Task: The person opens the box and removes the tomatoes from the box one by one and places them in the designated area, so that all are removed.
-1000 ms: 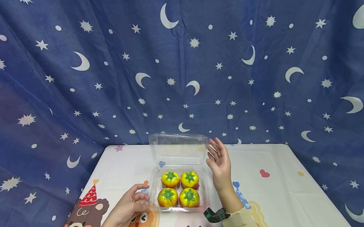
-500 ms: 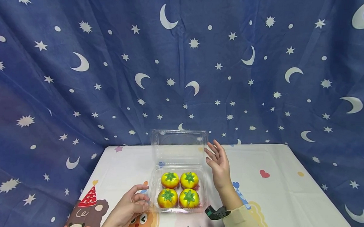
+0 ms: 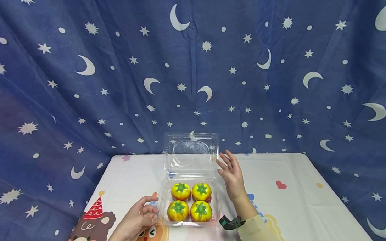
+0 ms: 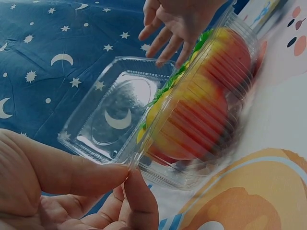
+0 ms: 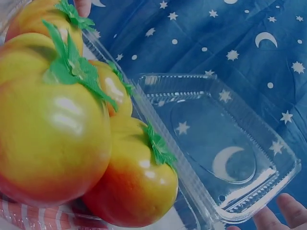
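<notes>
A clear plastic clamshell box (image 3: 219, 204) sits on the table, its hinged lid (image 3: 191, 156) raised at the back. Inside are several yellow-and-red fruits (image 3: 200, 210) with green leafy tops, resembling persimmons or tomatoes. At the box's left side my left hand (image 3: 137, 220) pinches the rim between thumb and finger, plain in the left wrist view. Beside the lid's right edge is my right hand (image 3: 232, 177), fingers loosely extended. Only its fingertips (image 5: 290, 208) show in the right wrist view, close to the lid; whether they touch it I cannot tell.
A white cartoon-print cloth (image 3: 298, 202) covers the table. Behind its far edge hangs a blue curtain (image 3: 275, 96) with moons and stars. A black band (image 3: 231, 222) is worn on the right wrist.
The lid has swung further back, away from me, so its oval panel now shows. My right hand has shifted slightly down and left. The left hand has stayed at the rim.
</notes>
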The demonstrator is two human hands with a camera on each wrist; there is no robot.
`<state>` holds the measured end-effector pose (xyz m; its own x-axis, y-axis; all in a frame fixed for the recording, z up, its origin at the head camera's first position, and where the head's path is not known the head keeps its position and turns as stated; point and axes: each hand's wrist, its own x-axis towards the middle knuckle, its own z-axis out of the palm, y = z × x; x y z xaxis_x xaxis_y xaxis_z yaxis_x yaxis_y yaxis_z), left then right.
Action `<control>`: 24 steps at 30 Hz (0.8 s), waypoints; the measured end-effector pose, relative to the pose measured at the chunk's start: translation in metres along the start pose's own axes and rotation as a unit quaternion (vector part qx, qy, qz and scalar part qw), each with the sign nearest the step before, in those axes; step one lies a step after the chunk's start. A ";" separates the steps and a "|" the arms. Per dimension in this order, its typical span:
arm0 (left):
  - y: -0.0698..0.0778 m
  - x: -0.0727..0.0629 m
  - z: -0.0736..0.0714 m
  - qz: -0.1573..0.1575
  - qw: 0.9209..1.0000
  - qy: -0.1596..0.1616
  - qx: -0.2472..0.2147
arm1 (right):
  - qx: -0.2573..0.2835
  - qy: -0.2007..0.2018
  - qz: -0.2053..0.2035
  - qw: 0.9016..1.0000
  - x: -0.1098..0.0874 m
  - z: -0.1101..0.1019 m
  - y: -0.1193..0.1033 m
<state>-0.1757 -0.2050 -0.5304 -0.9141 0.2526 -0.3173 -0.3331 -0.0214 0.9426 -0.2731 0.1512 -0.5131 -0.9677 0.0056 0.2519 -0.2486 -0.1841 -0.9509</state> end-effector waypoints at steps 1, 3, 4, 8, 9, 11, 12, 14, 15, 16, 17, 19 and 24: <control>0.000 0.000 0.000 0.000 1.000 0.000 0.000 | 0.003 0.002 0.003 1.000 0.000 0.000 0.001; 0.000 0.000 0.000 0.001 1.000 0.000 0.000 | 0.009 0.008 0.010 1.000 0.001 0.000 0.002; 0.000 0.000 0.000 0.001 1.000 0.000 0.000 | 0.013 0.009 0.012 1.000 0.002 0.000 0.002; 0.001 -0.001 0.000 0.005 1.000 -0.002 -0.001 | 0.029 0.004 0.017 0.999 0.003 -0.002 0.005; 0.001 -0.001 0.001 0.005 1.000 -0.002 -0.001 | 0.035 0.001 0.018 0.999 0.004 -0.002 0.006; 0.002 -0.002 0.001 0.006 1.000 -0.002 0.000 | 0.047 -0.005 0.022 0.999 0.005 -0.003 0.008; 0.002 -0.002 0.001 0.006 1.000 -0.002 0.000 | 0.052 -0.007 0.025 0.998 0.005 -0.003 0.009; 0.002 -0.002 0.001 0.007 1.000 -0.001 0.000 | 0.059 -0.009 0.029 0.998 0.006 -0.004 0.010; 0.002 -0.002 0.001 0.007 1.000 -0.001 0.000 | 0.059 -0.008 0.033 0.998 0.007 -0.004 0.011; 0.003 -0.002 0.001 0.007 1.000 -0.001 0.000 | 0.061 -0.007 0.037 0.997 0.007 -0.005 0.011; 0.003 -0.002 0.001 0.007 1.000 -0.002 -0.001 | 0.062 -0.007 0.040 0.997 0.007 -0.005 0.012; 0.003 -0.002 0.001 0.007 1.000 -0.004 -0.004 | 0.067 -0.007 0.046 0.997 0.007 -0.006 0.013; 0.002 -0.002 0.001 0.007 1.000 -0.007 -0.006 | 0.073 -0.012 0.060 0.995 0.008 -0.008 0.016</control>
<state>-0.1745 -0.2043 -0.5277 -0.9154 0.2660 -0.3022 -0.3227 -0.0360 0.9458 -0.2851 0.1565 -0.5277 -0.9883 -0.0474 0.1446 -0.1219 -0.3226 -0.9386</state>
